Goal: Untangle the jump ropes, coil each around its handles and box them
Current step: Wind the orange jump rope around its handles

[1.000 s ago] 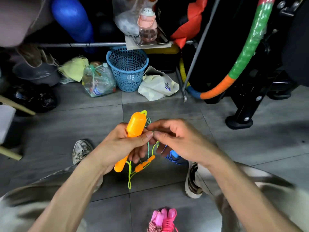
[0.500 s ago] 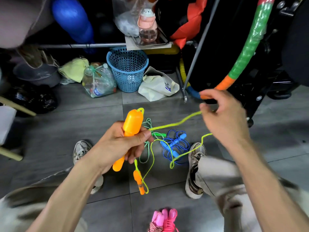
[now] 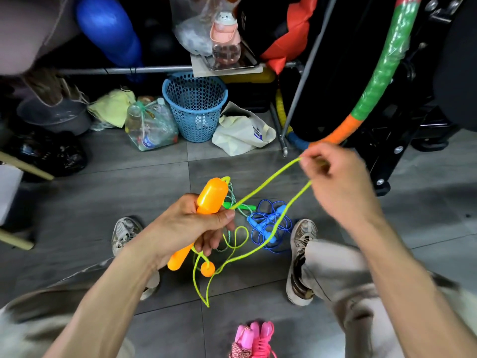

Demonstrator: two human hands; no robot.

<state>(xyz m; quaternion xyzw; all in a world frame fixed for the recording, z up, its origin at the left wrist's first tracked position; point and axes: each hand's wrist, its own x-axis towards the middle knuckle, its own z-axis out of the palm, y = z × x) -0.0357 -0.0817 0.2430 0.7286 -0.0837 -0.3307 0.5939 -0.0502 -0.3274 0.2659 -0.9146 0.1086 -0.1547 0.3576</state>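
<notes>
Yellow-green rope [image 3: 268,186] between both hands' grips

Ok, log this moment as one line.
left hand: grips orange handle | right hand: pinches yellow-green rope, pulled taut | blue rope: tangled on floor | pink rope: coiled

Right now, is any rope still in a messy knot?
Yes. The blue rope lies in a loose tangle on the floor between the shoes, and the yellow-green cord hangs in twisted loops between both hands.
</notes>
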